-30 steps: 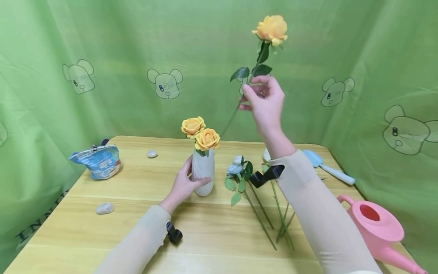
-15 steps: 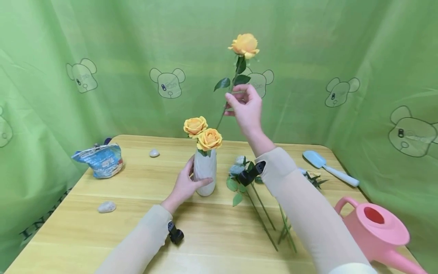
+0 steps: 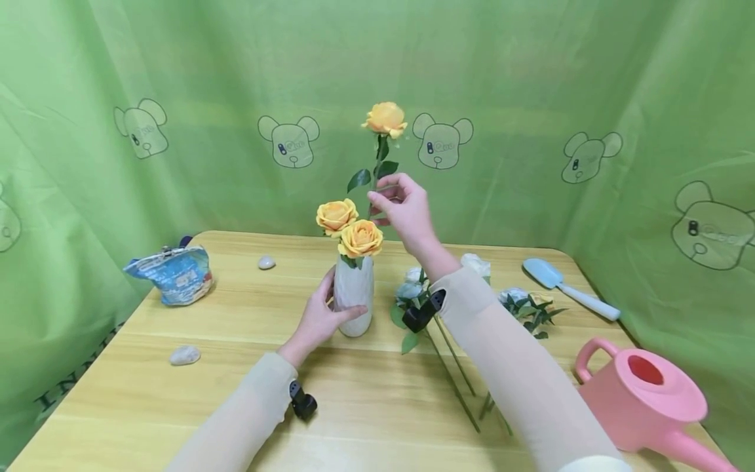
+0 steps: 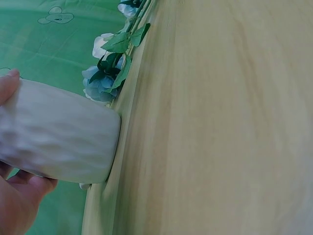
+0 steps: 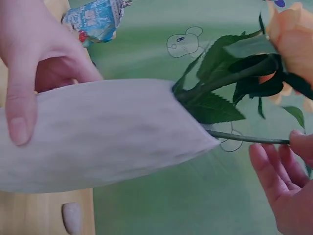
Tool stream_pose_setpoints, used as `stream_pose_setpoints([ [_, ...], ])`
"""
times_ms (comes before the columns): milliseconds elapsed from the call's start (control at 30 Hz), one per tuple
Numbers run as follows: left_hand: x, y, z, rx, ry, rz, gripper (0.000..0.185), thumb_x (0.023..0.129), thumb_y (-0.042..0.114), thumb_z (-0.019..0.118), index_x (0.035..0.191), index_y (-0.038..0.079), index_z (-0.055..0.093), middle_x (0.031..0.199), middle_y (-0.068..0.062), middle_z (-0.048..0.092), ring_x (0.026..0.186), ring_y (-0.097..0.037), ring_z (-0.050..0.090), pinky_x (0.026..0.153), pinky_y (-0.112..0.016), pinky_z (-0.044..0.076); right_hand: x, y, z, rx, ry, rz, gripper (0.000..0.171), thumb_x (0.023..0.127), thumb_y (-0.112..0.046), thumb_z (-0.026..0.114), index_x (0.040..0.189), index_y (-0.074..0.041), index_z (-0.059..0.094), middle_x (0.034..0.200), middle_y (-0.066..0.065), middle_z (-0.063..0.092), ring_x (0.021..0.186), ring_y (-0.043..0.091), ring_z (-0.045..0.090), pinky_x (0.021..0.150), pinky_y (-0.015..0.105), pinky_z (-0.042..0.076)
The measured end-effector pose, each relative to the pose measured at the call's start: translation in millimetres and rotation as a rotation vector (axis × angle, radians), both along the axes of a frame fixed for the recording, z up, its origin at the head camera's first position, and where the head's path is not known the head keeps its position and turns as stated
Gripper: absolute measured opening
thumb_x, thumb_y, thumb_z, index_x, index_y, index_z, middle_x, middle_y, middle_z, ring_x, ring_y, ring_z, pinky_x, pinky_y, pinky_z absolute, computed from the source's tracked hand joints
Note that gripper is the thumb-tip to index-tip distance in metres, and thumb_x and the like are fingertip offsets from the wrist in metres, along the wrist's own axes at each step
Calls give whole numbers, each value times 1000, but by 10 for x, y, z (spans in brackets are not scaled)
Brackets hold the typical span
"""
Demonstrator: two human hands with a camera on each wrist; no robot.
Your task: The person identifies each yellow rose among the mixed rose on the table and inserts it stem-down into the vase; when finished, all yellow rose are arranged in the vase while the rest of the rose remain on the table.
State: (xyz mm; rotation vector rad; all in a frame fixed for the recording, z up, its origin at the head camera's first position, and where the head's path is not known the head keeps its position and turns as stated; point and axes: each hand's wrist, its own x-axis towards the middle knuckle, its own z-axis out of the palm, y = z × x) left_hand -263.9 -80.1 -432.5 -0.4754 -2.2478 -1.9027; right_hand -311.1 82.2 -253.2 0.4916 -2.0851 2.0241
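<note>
A white textured vase (image 3: 354, 295) stands on the table with two yellow roses (image 3: 361, 238) in it. My left hand (image 3: 321, 318) grips the vase around its body, thumb across the front. Above and to the right of the mouth, my right hand (image 3: 404, 210) pinches the stem of another yellow rose (image 3: 386, 120), its bloom upright. In the right wrist view this stem (image 5: 249, 139) runs from my fingers into the mouth of the vase (image 5: 122, 132). The left wrist view has the vase's lower part (image 4: 63, 132) close against the tabletop.
Blue and white artificial flowers (image 3: 411, 288) lie right of the vase, more (image 3: 522, 305) beyond my right sleeve. A pink watering can (image 3: 643, 393) and a light blue shovel (image 3: 569, 288) are at the right. Left are a blue bag (image 3: 177, 276) and two stones (image 3: 185, 355).
My right hand has come down and left with the yellow rose, bringing its stem into the vase mouth. My left hand stays on the vase.
</note>
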Motion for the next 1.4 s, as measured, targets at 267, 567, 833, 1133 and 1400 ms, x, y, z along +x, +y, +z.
stream_pose_setpoints([
  [267,100,4,138,-17,-26,-17,92,74,20,80,147,19,24,142,-6,38,126,-28,40,100,-48,38,25,152,-209,229,-138,111,20,88,-8,64,104,2,62,96,13,61,81,22,60,65,38,57],
  [567,168,6,239,2,-54,-8,92,74,16,79,147,13,24,141,-9,40,124,-28,42,101,-45,38,129,401,-364,136,-181,158,25,87,-8,65,108,5,59,101,21,60,82,34,64,67,42,57],
  [833,72,-3,89,8,-34,-13,95,72,21,81,148,18,24,142,-6,39,125,-25,40,101,-43,38,221,672,-409,78,-163,120,22,86,-9,66,105,1,61,94,20,61,75,26,65,67,43,57],
  [1133,29,3,5,4,-25,1,93,71,25,82,146,25,26,139,0,41,124,-21,42,100,-42,39,300,1011,-467,28,-130,75,23,85,-11,68,104,-1,61,92,18,63,73,25,65,66,41,56],
  [1400,37,10,10,7,-28,4,93,72,25,81,147,25,26,140,1,40,124,-21,41,100,-42,39,395,1278,-592,-9,-127,25,21,86,-11,67,104,-1,61,90,15,63,73,23,65,66,41,56],
])
